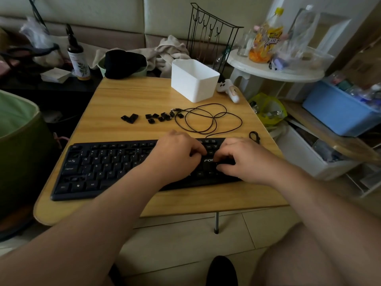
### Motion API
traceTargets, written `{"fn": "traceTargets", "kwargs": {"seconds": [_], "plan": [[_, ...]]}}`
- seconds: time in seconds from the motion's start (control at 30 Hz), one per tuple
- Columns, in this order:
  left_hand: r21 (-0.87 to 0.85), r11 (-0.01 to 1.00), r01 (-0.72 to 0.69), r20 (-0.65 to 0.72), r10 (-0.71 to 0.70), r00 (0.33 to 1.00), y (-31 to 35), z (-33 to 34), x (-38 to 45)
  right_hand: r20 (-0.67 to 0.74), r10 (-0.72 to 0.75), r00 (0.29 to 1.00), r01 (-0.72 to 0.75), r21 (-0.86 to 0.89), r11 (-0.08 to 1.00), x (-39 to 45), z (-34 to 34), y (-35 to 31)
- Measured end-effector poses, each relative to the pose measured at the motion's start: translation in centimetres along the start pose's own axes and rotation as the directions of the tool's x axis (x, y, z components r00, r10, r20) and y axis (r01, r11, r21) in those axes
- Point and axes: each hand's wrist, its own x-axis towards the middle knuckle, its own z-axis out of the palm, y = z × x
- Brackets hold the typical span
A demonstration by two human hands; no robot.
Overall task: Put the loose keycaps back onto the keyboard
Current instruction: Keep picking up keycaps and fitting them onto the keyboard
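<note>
A black keyboard point(103, 168) lies across the near half of the wooden table point(127, 96). Some key sockets on its left side look bare. Several loose black keycaps point(153, 117) lie in a scattered row behind it, at mid-table. My left hand point(175, 153) rests on the keyboard's right-centre with its fingers curled down onto the keys. My right hand point(243, 159) is beside it at the keyboard's right end, its fingertips bent down by the printed logo. The fingers hide whatever is under them, so I cannot tell if either hand holds a keycap.
The keyboard's black cable point(206, 120) lies in loose loops right of the keycaps. A white plastic bin point(193, 81) and a white game controller point(227, 89) sit at the table's far right. A green basket point(18, 124) stands to the left, with shelves and boxes to the right.
</note>
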Motion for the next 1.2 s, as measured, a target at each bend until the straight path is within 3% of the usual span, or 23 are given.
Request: {"fn": "traceTargets", "kwargs": {"seconds": [0.7,1.07,1.2], "plan": [[0.204,0.978,-0.035,0.127,0.009,0.992,1.2,0.0,-0.5,0.023,0.034,0.999,-0.036,0.084,0.996,0.4,-0.3,-0.7],[0.209,0.977,-0.04,0.157,0.007,0.988,1.2,0.1,-0.4,0.086,0.062,0.994,-0.061,-0.016,0.998,0.9,-0.8,-1.6],[0.173,0.985,-0.027,0.138,0.003,0.99,1.2,-0.1,-0.3,0.136,0.117,0.984,-0.131,0.094,0.987,0.8,-1.5,-1.1]]}}
